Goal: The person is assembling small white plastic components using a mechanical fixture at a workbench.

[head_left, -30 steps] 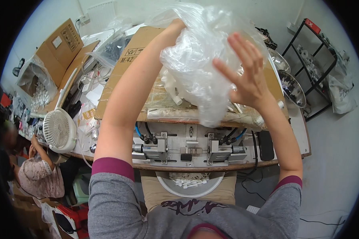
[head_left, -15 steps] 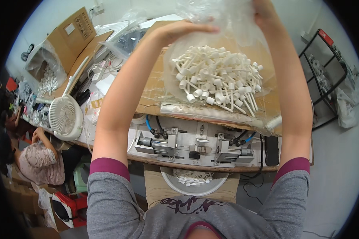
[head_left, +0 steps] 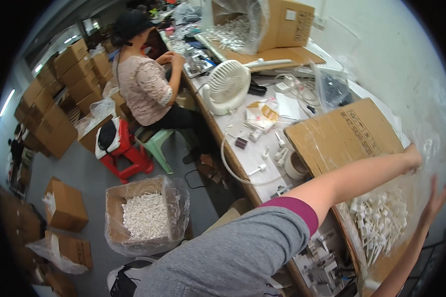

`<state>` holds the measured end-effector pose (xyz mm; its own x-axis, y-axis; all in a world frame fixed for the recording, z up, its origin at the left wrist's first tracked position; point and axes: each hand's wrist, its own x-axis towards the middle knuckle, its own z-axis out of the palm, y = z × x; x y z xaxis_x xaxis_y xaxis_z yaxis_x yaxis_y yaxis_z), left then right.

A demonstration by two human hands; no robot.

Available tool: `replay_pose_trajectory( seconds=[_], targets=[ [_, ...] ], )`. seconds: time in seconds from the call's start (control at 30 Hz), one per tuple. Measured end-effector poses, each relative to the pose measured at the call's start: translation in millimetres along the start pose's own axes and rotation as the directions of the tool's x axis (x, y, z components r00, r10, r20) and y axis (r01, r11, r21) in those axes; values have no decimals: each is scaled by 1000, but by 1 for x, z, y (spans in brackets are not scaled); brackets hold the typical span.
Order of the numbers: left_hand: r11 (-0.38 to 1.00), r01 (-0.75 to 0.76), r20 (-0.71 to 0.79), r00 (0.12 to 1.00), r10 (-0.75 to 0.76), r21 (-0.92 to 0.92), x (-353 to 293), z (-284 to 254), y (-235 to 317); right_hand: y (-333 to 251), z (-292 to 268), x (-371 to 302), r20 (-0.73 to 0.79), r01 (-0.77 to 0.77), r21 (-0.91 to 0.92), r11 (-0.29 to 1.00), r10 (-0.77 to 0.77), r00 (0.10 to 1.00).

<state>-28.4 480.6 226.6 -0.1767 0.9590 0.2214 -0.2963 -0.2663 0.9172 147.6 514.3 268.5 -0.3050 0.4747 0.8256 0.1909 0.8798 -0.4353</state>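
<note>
A clear plastic bag (head_left: 425, 143) stands open over a pile of white plastic pieces (head_left: 379, 218), thin stems with wider round heads. My left arm reaches across the bench, and my left hand (head_left: 411, 157) is closed on the upper part of the bag. Lower down at the far right, my right hand (head_left: 435, 200) is beside the bag film with its fingers apart. The bag and its pieces lie on cardboard, with one cardboard flap (head_left: 349, 136) raised beside my left forearm. Below that cardboard, part of a metal fixture (head_left: 322, 265) shows on the bench.
A white fan (head_left: 228, 84), a tape roll (head_left: 295, 166) and loose white pieces lie along the bench (head_left: 240, 143). On the floor stands a lined carton (head_left: 115, 208) of white pieces. Further off are a red stool (head_left: 129, 153) and a seated co-worker (head_left: 143, 84).
My view has swung left, bringing the floor cartons and co-worker into fuller sight. My right hand, earlier at the raised bag top, is now lower with its fingers spread.
</note>
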Motion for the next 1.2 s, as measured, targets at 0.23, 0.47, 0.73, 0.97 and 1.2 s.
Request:
replay_pose_trajectory(
  seconds=[0.23, 0.47, 0.73, 0.97, 1.2],
  targets=[
    [703, -231, 469, 868, -163, 672, -2, 24, 1, 121, -22, -47, 320, -65, -504, 862, 256, 912],
    [247, -415, 372, 906, 203, 876, -11, -47, 24, 173, 0, 10, 292, -193, -391, 900, 320, 901],
    [-204, -787, 799, 507, 324, 582, -163, -20, -45, 171, -10, 11, 567, -647, 88, 757, 496, 657],
    [-204, -693, 722, 655, 222, 691, -155, -41, -94, 151, 29, -8, 490, -478, -215, 852, 517, 702],
    [-158, -766, 732, 499, 463, 623, -213, -27, -58, 41, 26, -49, 308, 242, -577, 780, -66, 949]
  ],
)
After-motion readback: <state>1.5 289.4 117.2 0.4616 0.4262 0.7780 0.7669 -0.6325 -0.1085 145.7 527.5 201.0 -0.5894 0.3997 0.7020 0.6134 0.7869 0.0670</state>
